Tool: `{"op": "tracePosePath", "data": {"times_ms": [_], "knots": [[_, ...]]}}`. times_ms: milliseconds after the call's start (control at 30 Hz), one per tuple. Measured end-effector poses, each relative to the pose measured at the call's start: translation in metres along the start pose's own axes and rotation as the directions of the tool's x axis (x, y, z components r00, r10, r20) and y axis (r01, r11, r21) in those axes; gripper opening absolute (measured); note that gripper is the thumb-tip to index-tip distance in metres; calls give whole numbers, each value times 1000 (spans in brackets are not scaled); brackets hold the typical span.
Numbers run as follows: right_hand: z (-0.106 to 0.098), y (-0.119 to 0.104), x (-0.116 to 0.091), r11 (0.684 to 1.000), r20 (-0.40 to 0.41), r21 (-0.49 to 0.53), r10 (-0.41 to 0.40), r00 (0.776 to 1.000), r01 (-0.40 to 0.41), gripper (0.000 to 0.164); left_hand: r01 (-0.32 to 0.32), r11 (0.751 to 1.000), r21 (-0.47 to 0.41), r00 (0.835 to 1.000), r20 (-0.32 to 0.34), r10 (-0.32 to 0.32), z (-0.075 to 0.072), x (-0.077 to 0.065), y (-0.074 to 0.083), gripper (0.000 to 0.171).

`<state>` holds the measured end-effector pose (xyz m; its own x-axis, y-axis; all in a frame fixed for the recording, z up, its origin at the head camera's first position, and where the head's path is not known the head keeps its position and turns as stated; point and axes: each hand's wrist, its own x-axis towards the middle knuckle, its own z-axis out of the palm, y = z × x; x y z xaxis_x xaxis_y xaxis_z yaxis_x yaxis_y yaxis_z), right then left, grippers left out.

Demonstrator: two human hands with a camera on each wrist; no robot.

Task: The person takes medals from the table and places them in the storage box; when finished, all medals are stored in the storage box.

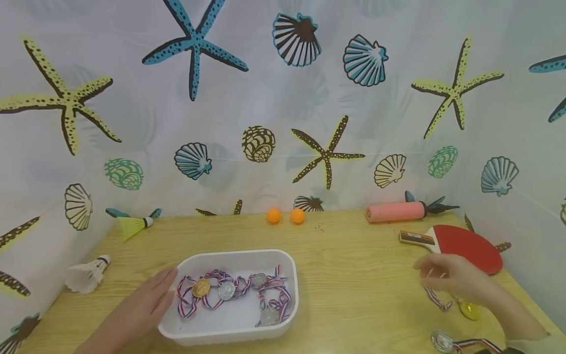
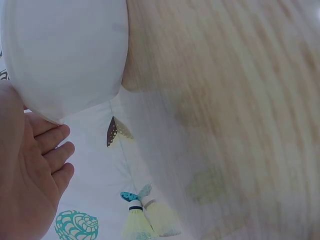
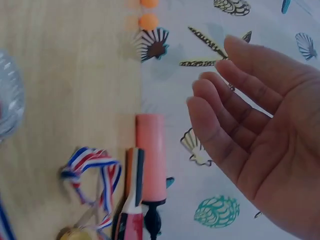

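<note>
My left hand [image 1: 148,305] rests its fingers on the left end of a white plastic tray [image 1: 230,336]. Inside the tray are several medals on striped ribbons, among them a gold medal [image 1: 201,288] and a silver medal [image 1: 226,290]. At the right, my right hand [image 1: 460,278] hovers over the table with nothing in it, fingers loosely bent in the right wrist view. Below it lies a gold medal [image 1: 470,310] with its striped ribbon [image 3: 105,170]. Nearer the front edge is a silver medal [image 1: 441,341] on a ribbon.
A red table tennis paddle [image 1: 468,246] lies behind the right hand, with a pink hand pump [image 1: 395,212] at the back. Two orange balls [image 1: 297,216] sit along the rear edge. On the left are a yellow shuttlecock [image 1: 132,225] and a white shuttlecock [image 1: 87,275].
</note>
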<state>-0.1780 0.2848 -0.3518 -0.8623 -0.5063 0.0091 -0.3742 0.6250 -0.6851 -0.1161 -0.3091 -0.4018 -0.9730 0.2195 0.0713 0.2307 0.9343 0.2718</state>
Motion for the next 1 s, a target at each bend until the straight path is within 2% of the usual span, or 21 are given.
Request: {"op": "tracePosePath", "data": {"times_ms": [100, 200, 333, 367, 433, 533, 567, 633, 833, 1000], "knots": [[6, 25, -16, 999, 112, 47, -18, 994, 13, 26, -4, 1000, -4, 1000, -9, 4, 0, -1, 0, 57], [14, 44, -30, 999, 178, 43, -32, 983, 25, 25, -9, 1000, -2, 1000, -18, 9, -1, -1, -1, 56], [25, 54, -43, 998, 228, 12, 64, 972, -69, 28, -6, 1000, 1, 1000, -15, 6, -1, -1, -1, 57], [27, 54, -45, 993, 242, 25, 106, 964, -116, 29, -8, 1000, -2, 1000, -17, 8, -1, -1, -1, 56], [31, 52, -50, 964, 277, 89, 217, 936, -250, 33, -6, 1000, -4, 1000, -13, 5, -1, -1, 0, 56], [37, 49, -55, 895, 305, 169, 351, 885, -413, 40, -8, 1000, -7, 1000, -15, 8, -1, -2, 1, 56], [38, 48, -56, 868, 306, 190, 393, 867, -460, 42, -9, 1000, -4, 1000, -15, 9, -1, -2, 1, 56], [41, 46, -57, 849, 299, 186, 431, 852, -495, 44, -5, 1000, -1, 1000, -12, 5, -1, -2, 1, 56], [46, 45, -57, 883, 286, 143, 395, 873, -446, 30, -14, 1000, 0, 1000, -27, 14, -1, -2, 2, 54], [47, 45, -57, 869, 282, 166, 412, 867, -467, 31, -10, 1000, 2, 1000, -26, 10, -1, -2, 2, 54]]}}
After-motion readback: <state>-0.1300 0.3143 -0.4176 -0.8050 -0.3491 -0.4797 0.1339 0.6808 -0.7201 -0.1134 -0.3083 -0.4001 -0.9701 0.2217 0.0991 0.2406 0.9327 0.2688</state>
